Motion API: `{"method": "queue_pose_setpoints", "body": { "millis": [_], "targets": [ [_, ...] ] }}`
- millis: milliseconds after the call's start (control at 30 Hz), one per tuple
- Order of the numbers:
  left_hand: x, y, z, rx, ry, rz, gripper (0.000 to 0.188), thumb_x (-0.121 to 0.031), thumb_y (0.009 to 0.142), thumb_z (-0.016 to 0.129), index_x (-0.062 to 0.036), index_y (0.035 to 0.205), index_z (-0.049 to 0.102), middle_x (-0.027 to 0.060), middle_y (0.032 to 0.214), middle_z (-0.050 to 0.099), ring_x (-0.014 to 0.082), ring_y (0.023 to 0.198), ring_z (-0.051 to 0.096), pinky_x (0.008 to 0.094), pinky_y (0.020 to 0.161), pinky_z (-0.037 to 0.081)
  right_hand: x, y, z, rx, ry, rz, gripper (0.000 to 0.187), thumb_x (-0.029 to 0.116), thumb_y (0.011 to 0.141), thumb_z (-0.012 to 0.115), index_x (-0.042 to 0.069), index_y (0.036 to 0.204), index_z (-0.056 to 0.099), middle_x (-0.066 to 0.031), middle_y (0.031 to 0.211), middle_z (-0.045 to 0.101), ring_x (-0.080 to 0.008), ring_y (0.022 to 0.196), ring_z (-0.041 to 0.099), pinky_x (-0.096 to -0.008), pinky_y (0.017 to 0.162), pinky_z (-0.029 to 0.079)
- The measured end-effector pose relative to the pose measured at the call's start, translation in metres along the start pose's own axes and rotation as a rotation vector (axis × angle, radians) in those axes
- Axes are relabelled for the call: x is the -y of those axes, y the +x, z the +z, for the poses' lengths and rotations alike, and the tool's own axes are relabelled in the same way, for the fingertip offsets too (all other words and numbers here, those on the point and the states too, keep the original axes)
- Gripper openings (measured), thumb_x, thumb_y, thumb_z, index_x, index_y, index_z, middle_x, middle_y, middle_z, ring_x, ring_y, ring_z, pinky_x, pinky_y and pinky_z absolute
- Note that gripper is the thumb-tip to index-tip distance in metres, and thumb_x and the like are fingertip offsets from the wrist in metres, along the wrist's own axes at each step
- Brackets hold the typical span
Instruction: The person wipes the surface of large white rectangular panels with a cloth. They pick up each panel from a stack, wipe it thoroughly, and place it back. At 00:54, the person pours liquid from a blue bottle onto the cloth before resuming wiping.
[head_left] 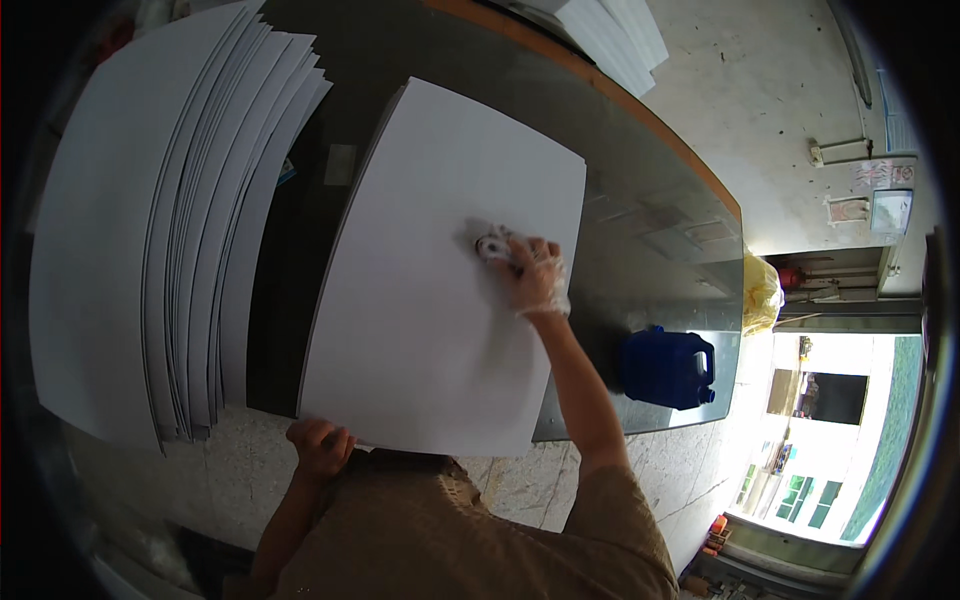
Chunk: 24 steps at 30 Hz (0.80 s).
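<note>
White sheet (pixel 430 300) is laid flat on the dark table (pixel 640 200), near edge overhanging the table's near side. Right hand (pixel 535 275), covered by a thin clear glove, is closed on a small white wad (pixel 492 247) pressed against the sheet's right-centre; a grey smear is seen around the wad. Left hand (pixel 320 445), bare, is curled on the sheet's near left corner. Fanned stack of white sheets (pixel 150 230) lies to the left. Blue jug (pixel 668 368) stands on the table's right end.

Fanned sheet stack (pixel 150 230) blocks left; blue jug (pixel 667 367) right; dark gap btwn open.
</note>
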<state>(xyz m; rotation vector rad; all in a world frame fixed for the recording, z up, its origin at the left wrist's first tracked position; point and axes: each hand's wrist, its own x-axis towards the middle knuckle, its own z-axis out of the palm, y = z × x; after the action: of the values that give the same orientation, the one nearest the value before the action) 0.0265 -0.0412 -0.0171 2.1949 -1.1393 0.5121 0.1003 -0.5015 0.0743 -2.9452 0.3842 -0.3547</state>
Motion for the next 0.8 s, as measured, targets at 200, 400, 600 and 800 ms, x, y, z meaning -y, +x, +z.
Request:
{"method": "queue_pose_setpoints", "body": {
  "millis": [200, 400, 600, 800],
  "targets": [
    [-0.015, 0.001, -0.01, 0.026, 0.034, -0.11, 0.022, -0.025, 0.084, 0.074, -0.0162, 0.1, 0.061, 0.0071, 0.11, 0.052, 0.0275, 0.1, 0.049, 0.0458, 0.084, 0.038, -0.072, 0.2, 0.019, -0.005, -0.193, 0.194, 0.053, 0.053, 0.093, 0.058, 0.021, 0.135, 0.061, -0.0159, 0.12, 0.063, -0.0379, 0.119, 0.054, -0.045, 0.101, 0.046],
    [-0.005, 0.005, -0.008, 0.017, 0.024, -0.037, 0.021, -0.024, 0.086, 0.073, -0.0143, 0.101, 0.062, 0.0081, 0.111, 0.052, 0.0285, 0.101, 0.048, 0.0461, 0.084, 0.038, -0.062, 0.103, 0.014, -0.039, -0.122, 0.143, 0.045, 0.045, 0.087, 0.069, 0.02, 0.125, 0.067, -0.0147, 0.118, 0.063, -0.0383, 0.114, 0.055, -0.0474, 0.096, 0.047],
    [0.004, 0.001, 0.001, -0.015, -0.01, 0.001, 0.027, -0.021, 0.087, 0.07, -0.0125, 0.11, 0.06, 0.0106, 0.115, 0.05, 0.0298, 0.104, 0.045, 0.0481, 0.086, 0.036, 0.033, -0.204, -0.038, 0.047, 0.036, -0.048, 0.06, 0.033, 0.062, 0.087, 0.021, 0.116, 0.064, -0.0114, 0.116, 0.056, -0.0377, 0.107, 0.053, -0.0543, 0.089, 0.042],
    [0.01, 0.0, 0.005, -0.002, -0.019, 0.07, 0.032, -0.018, 0.091, 0.066, -0.0112, 0.121, 0.056, 0.0142, 0.119, 0.046, 0.0329, 0.107, 0.043, 0.0515, 0.089, 0.035, 0.059, -0.263, -0.059, 0.07, 0.099, -0.013, 0.06, 0.028, 0.061, 0.088, 0.022, 0.114, 0.06, -0.0089, 0.112, 0.056, -0.0335, 0.1, 0.053, -0.0504, 0.079, 0.043]
  ]
}}
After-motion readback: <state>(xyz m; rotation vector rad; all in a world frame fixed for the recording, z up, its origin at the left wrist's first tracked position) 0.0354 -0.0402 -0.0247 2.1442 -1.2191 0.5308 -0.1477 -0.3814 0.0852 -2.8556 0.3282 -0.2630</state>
